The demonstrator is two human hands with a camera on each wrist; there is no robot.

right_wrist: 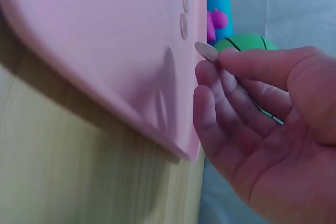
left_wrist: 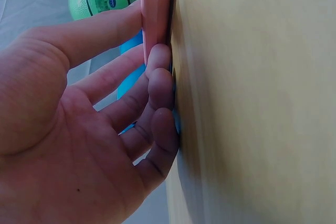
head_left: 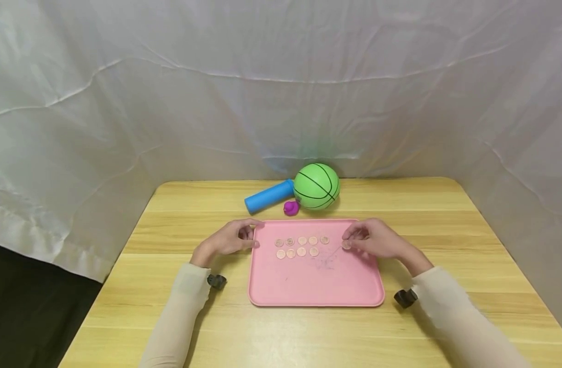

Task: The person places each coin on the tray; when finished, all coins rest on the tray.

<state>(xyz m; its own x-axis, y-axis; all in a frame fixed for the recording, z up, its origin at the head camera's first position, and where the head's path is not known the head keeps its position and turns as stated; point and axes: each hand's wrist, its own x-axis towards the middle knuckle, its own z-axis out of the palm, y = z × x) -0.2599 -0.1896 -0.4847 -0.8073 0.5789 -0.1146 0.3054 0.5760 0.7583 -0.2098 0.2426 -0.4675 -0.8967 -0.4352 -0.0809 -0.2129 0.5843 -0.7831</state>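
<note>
A pink tray (head_left: 318, 286) lies on the wooden table, with several coins (head_left: 301, 251) in two rows on its upper part. Between the thumb and fingertips of my right hand (head_left: 375, 238) a single coin (right_wrist: 206, 51) is pinched, held over the tray's right side, apart from the rows. My left hand (head_left: 230, 238) holds the tray's upper left edge. In the left wrist view its thumb (left_wrist: 113, 30) touches the rim, while the other fingers curl beside and under the edge.
Behind the tray stand a green ball (head_left: 316, 186) with black lines, a blue cylinder (head_left: 269, 197) and a small purple rubber duck (head_left: 291, 208). Pale cloth (head_left: 262, 102) hangs around the table (head_left: 193, 317). Dark scribbles mark the tray's surface.
</note>
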